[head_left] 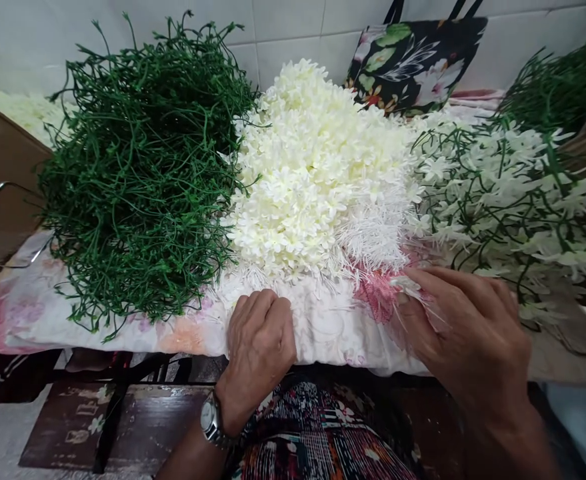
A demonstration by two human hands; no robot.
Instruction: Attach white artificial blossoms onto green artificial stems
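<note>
Plastic stems and petals heaped, seemingly largely unassembled | finished sprays right | left hand fisted | right hand fingers pinch white piece.

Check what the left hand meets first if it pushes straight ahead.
Likely the white fringed pieces at the near edge of the cream flower pile, just beyond the left hand; the gap is hard to judge.

I counted one left hand, one right hand, one green stem heap, one cream blossom heap, one floral bag.
</note>
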